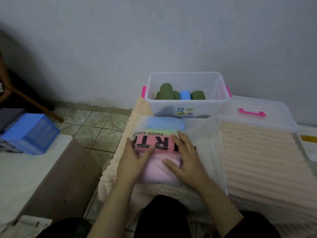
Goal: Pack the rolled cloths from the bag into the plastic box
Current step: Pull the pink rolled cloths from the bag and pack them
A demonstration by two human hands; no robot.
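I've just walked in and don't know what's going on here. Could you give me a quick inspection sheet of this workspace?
Surface: cream ribbed blanket covering a low platform.
Job's things: clear plastic box with pink latches, holding green rolled cloths and a blue rolled cloth; translucent printed bag in front of it, showing blue, green, pink and pale pink cloths inside.
Clutter: box lid with pink handle, lying right of the box.
Hands: left hand and right hand both rest on the bag; their grip is unclear.
Cables: nothing seen.
Surroundings: grey wall, tiled floor, blue crate at left.
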